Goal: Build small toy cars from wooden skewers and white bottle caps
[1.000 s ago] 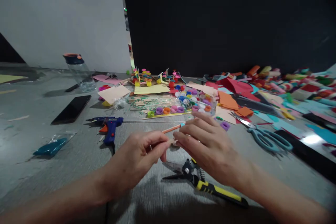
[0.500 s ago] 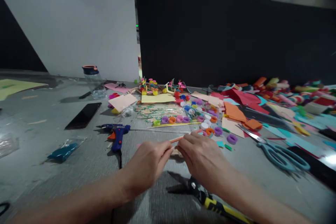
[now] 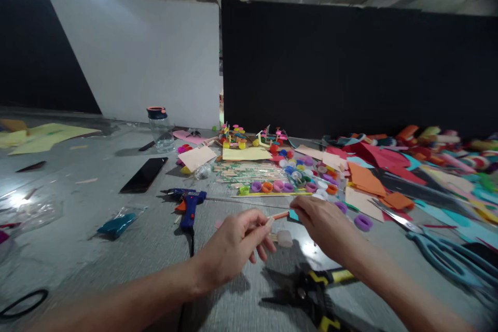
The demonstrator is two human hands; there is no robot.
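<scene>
My left hand (image 3: 241,238) pinches a thin orange stick (image 3: 279,216) between thumb and fingers; the stick points right toward my other hand. My right hand (image 3: 330,223) is closed and bent downward past the stick's far end. Whatever its fingertips hold, if anything, is hidden. A small teal piece (image 3: 293,215) shows beside those fingers. Below the orange stick lies a pale, rounded block (image 3: 285,238) with light wooden sticks at its left side. Yellow-and-black pliers (image 3: 305,293) rest on the table under my right forearm, jaws pointing left.
A blue glue gun (image 3: 189,207) with its cord lies left of my hands, near a phone (image 3: 143,175) and a water bottle (image 3: 161,132). Colored bottle caps (image 3: 278,185) and packed sticks (image 3: 249,172) lie ahead. Large scissors (image 3: 431,249) and paper scraps (image 3: 365,179) are at right.
My hands have moved apart, the right one going right and the left turning so its fingers show. The pliers sit differently, jaws pointing left. The camera view has shifted.
</scene>
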